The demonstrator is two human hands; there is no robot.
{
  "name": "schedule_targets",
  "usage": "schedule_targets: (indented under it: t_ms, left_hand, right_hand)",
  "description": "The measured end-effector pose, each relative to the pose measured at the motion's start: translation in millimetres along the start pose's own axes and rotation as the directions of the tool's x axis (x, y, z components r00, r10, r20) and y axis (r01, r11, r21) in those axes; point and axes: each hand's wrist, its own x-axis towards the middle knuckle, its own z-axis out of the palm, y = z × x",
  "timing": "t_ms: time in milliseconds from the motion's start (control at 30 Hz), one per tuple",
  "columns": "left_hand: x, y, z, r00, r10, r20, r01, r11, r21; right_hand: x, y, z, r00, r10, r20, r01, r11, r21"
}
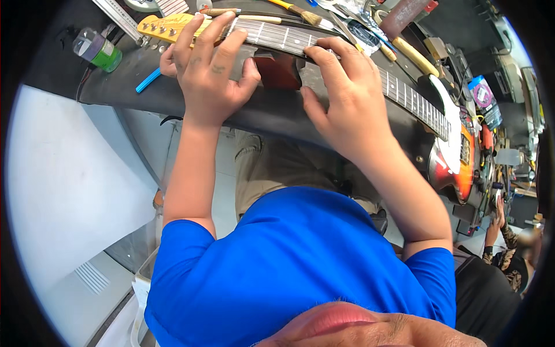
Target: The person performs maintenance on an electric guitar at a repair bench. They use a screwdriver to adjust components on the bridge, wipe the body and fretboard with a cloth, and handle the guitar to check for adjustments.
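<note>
An electric guitar [419, 104] with a white pickguard and sunburst body lies along the dark workbench [127, 87], its neck over a reddish-brown block [277, 74]. My left hand [214, 75] is open, fingers spread and bent onto the strings near the wooden headstock [165, 28], thumb below the neck's near edge. My right hand [352, 98] is open farther along the neck, fingertips on the fretboard, thumb apart and lower. I cannot see either hand gripping the neck.
A bottle [104, 56], blue stick [147, 80], brush [306, 15], yellow-handled tool [416, 55] and several other tools crowd the bench. A white panel [75, 162] stands left. At the right, another person's hands [496, 217] and patterned sleeve [509, 243] show.
</note>
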Motion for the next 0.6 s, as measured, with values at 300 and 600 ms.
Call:
schedule_targets:
  t_ms: [300,600]
  left_hand:
    - [1.3,-0.3,2.2,0.999,0.03,0.029,-0.028,0.997,-0.078]
    - [10.6,2.6,-2.8,0.993,0.108,0.054,-0.103,0.991,-0.082]
  right_hand:
    - [-9.6,-0.1,33.2,0.971,0.064,-0.229,-0.082,0.994,-0.07]
    - [-7.6,-5.1,37.8,0.959,0.091,-0.268,-0.133,0.981,-0.144]
